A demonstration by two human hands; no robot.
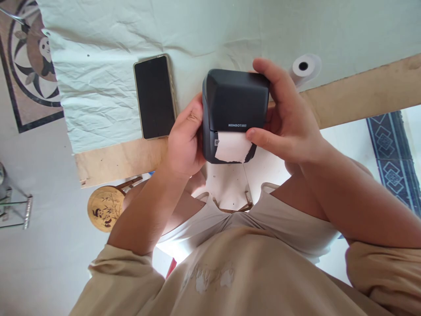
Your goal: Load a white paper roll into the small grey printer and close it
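A dark grey label printer is held over the near edge of the table, with a strip of white paper sticking out of its slot toward me. My left hand grips its left side. My right hand wraps its right side, fingers over the top corner and thumb pressed on the paper's right edge. A white paper roll lies on the cloth just beyond my right hand.
A black phone lies face up on the pale green cloth left of the printer. The cloth covers a wooden table. Below it are a round panda-painted stool, a patterned rug and a floor medallion.
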